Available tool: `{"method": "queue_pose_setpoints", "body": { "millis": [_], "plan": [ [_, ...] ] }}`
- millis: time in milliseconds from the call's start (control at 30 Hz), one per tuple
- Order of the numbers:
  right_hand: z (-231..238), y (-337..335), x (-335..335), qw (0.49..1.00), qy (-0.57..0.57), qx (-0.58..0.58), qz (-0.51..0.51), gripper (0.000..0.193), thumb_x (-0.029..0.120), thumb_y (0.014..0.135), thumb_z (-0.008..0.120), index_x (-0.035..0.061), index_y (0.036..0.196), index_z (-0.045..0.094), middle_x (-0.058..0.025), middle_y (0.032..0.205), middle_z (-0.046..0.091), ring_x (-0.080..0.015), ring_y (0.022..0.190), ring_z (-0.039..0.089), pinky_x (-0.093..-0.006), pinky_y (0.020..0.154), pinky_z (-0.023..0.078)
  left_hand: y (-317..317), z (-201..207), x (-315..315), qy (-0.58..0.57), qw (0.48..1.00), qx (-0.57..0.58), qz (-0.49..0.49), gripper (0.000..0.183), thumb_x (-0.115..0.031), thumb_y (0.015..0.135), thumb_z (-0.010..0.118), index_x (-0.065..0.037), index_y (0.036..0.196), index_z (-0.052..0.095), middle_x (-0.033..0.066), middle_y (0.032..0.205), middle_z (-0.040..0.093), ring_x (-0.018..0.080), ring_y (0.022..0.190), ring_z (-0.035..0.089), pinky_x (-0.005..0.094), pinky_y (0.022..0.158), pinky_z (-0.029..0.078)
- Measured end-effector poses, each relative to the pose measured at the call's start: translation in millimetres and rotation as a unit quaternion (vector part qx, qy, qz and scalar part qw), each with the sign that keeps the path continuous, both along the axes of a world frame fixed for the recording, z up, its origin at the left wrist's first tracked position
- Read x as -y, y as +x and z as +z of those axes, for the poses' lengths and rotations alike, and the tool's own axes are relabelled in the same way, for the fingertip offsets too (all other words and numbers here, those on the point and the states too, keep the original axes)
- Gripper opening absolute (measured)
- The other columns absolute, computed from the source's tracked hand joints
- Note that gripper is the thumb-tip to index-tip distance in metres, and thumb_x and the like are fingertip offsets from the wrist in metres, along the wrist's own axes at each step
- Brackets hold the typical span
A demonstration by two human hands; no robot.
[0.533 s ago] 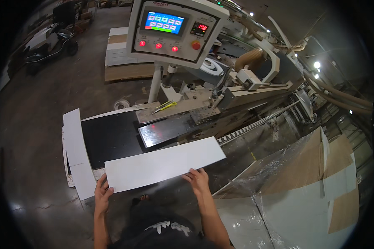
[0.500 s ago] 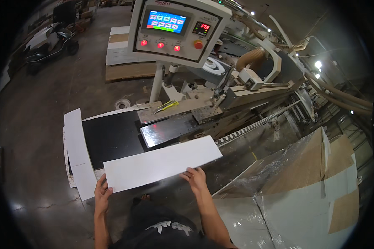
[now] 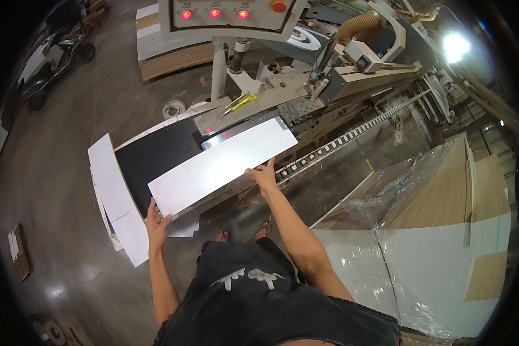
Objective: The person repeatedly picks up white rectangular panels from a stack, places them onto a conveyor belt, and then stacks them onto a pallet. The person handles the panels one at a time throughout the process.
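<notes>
A long white panel is held between my two hands, slanting up to the right over the machine's black bed. My left hand grips its near left corner, thumb on the near edge. My right hand holds the near edge towards the right end. Beneath the panel, most of the metal plate is hidden; a shiny strip of it shows along the far edge. Another white board lies across the bed's left end.
Beyond the panel, a yellow-handled cutter lies on the machine ledge. A control box with lit red buttons stands above. A toothed conveyor track runs off to the right. Film-wrapped boards are stacked at my right.
The panel has moved forward over the metal plate and covers most of it, and tilts more steeply. Both hands keep their hold. The view has dipped downward, showing my feet.
</notes>
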State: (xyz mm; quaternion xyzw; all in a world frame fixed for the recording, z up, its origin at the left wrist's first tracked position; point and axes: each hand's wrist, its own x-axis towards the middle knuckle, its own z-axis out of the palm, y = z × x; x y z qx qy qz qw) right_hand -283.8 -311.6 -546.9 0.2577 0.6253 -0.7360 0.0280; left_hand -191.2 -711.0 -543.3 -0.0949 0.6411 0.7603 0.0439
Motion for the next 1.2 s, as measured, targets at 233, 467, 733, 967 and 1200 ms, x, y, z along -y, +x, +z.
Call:
{"method": "queue_pose_setpoints", "body": {
  "millis": [233, 467, 733, 967, 1200],
  "plan": [
    [-4, -35, -23, 0.934, 0.347, 0.0, 0.088, 0.138, 0.043, 0.076, 0.094, -0.0167, 0.161, 0.004, -0.0398, 0.165, 0.017, -0.0509, 0.152, 0.029, -0.0527, 0.125, 0.03, -37, 7, -24, -0.131, 0.991, 0.009, -0.019, 0.103, 0.01, 0.079, 0.079, -0.001, 0.166, 0.024, 0.0126, 0.133, 0.059, 0.02, 0.108, 0.066, 0.0315, 0.091, 0.059],
    [6, -45, -23, 0.876, 0.478, -0.009, 0.064, 0.132, 0.049, 0.072, 0.093, -0.0229, 0.155, 0.019, -0.0392, 0.169, -0.005, -0.0523, 0.157, 0.011, -0.0517, 0.129, 0.022, -51, -8, -31, -0.185, 0.982, 0.007, 0.027, 0.077, 0.006, 0.084, 0.08, 0.003, 0.151, 0.042, 0.0063, 0.103, 0.064, 0.0111, 0.086, 0.062, 0.0249, 0.075, 0.055],
    [-3, -49, -48, 0.896, 0.435, -0.061, 0.064, 0.125, 0.05, 0.075, 0.091, -0.0253, 0.15, 0.026, -0.0415, 0.167, -0.009, -0.0548, 0.129, 0.057, -0.0489, 0.094, 0.059, -45, -13, -56, -0.257, 0.962, 0.019, 0.084, 0.064, 0.003, 0.084, 0.081, 0.002, 0.142, 0.054, -0.0029, 0.09, 0.049, 0.0071, 0.076, 0.045, 0.0218, 0.068, 0.043],
    [1, -68, -108, 0.9, 0.427, -0.057, 0.061, 0.124, 0.055, 0.076, 0.087, -0.0263, 0.148, 0.028, -0.0398, 0.167, -0.01, -0.0552, 0.119, 0.062, -0.0492, 0.09, 0.06, -64, -15, -119, -0.24, 0.966, 0.003, 0.091, 0.065, 0.006, 0.084, 0.079, 0.001, 0.144, 0.055, -0.0017, 0.091, 0.053, 0.007, 0.078, 0.048, 0.0219, 0.071, 0.043],
    [14, -90, -173, 0.911, 0.398, -0.005, 0.107, 0.121, 0.047, 0.077, 0.091, -0.029, 0.147, 0.028, -0.0402, 0.166, -0.017, -0.0538, 0.131, 0.056, -0.0472, 0.101, 0.056, -77, -26, -172, -0.298, 0.949, -0.037, 0.091, 0.066, 0.001, 0.086, 0.076, -0.001, 0.148, 0.054, 0.0137, 0.13, 0.063, 0.0237, 0.115, 0.06, 0.0357, 0.096, 0.049]
  ]
}}
